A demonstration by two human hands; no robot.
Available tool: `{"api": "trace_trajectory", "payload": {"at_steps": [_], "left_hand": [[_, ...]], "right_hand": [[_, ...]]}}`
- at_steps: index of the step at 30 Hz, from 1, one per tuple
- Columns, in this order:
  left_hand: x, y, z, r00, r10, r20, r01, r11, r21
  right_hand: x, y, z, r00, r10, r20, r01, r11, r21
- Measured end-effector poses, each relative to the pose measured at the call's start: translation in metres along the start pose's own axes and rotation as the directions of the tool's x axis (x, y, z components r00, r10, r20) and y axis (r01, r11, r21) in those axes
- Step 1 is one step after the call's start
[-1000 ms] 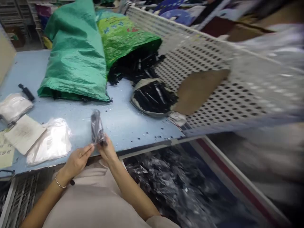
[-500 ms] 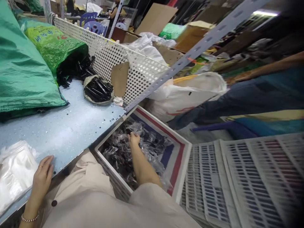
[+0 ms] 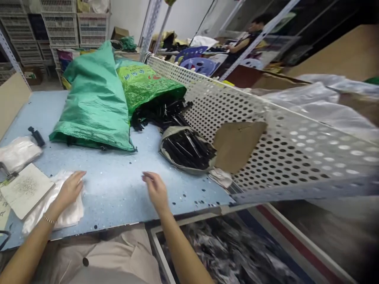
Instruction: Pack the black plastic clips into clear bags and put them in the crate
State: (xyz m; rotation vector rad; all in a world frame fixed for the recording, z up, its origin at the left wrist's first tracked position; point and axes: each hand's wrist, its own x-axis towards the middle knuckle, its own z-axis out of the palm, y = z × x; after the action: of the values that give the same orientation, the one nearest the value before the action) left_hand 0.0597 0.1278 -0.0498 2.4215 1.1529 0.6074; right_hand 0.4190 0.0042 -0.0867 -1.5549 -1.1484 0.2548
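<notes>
My left hand (image 3: 70, 190) lies over a pile of clear plastic bags (image 3: 72, 215) at the table's front left, fingers stretched out and nothing visible in them. Above the blue tabletop (image 3: 115, 197) my right hand (image 3: 156, 191) is open, with its fingers loosely bent and no object showing. Beyond it, black plastic pieces (image 3: 189, 150) fill a rolled-down grey bag (image 3: 170, 157). More black parts (image 3: 166, 112) spill from a green printed bag (image 3: 142, 85) behind. A large green sack (image 3: 94, 102) lies beside that one.
A white perforated panel (image 3: 284, 146) borders the table's right side, with a cardboard piece (image 3: 239, 144) against it. Below right, a crate (image 3: 275, 221) holds bagged dark items. A speckled card (image 3: 26, 191) lies at left. Another person (image 3: 251, 35) sits in the background.
My right hand has come up out of the crate to above the table. My left hand now rests over the clear bags. The view has swung left.
</notes>
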Motion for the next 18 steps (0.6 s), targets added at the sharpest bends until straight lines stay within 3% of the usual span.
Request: {"api": "trace_trajectory", "payload": {"at_steps": [3, 6, 11, 14, 16, 18], "left_hand": [[0.068, -0.041, -0.001, 0.984, -0.170, -0.062, 0.178, 0.969, 0.169], [0.127, -0.071, -0.008, 0.964, -0.234, -0.124, 0.256, 0.944, 0.208], [0.212, -0.097, -0.042, 0.938, -0.296, -0.182, 0.329, 0.923, 0.198], [0.269, -0.105, -0.061, 0.923, -0.328, -0.199, 0.360, 0.921, 0.149], [0.304, -0.106, -0.063, 0.916, -0.355, -0.187, 0.379, 0.919, 0.107], [0.330, -0.102, -0.052, 0.904, -0.395, -0.164, 0.410, 0.909, 0.071]], "right_hand": [[0.052, -0.007, 0.075, 0.937, -0.151, 0.315, 0.196, 0.973, -0.118], [0.117, -0.002, 0.122, 0.921, -0.118, 0.372, 0.230, 0.934, -0.273], [0.223, 0.008, 0.146, 0.935, -0.058, 0.351, 0.201, 0.900, -0.387], [0.268, 0.010, 0.154, 0.932, 0.007, 0.361, 0.162, 0.885, -0.437], [0.287, 0.012, 0.162, 0.926, 0.058, 0.372, 0.132, 0.875, -0.465], [0.297, 0.014, 0.171, 0.913, 0.102, 0.394, 0.114, 0.865, -0.488]]}}
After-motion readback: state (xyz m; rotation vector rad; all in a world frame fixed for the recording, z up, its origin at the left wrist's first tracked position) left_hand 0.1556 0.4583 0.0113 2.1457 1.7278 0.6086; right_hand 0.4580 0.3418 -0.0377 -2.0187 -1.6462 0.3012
